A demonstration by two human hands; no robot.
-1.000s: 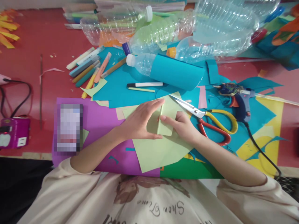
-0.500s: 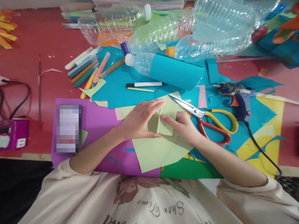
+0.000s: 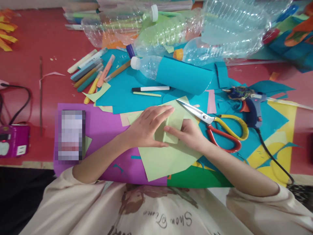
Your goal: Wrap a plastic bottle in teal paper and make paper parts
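Note:
A small folded piece of light green paper (image 3: 173,130) stands between my hands, above a larger light green sheet (image 3: 156,163). My right hand (image 3: 193,136) pinches it, thumb pressed on the near face and the other fingers curled behind. At its left, my left hand (image 3: 143,129) has its fingers stretched out and its thumb apart, framing the fold; whether the fingertips press on it I cannot tell. Scissors (image 3: 207,119) with one yellow and one red handle lie just right of the paper, blades partly over the green sheet.
A glue gun (image 3: 255,111) with a cord lies at right. Beyond my hands are a marker (image 3: 154,88), a bottle wrapped in blue paper (image 3: 183,73), several clear bottles (image 3: 225,49) and felt pens (image 3: 88,73). A phone (image 3: 71,135) rests on purple paper (image 3: 102,127).
My right thumb and the folded paper have shifted slightly left and down, and the fold is tilted a little more. My left hand stays almost in place.

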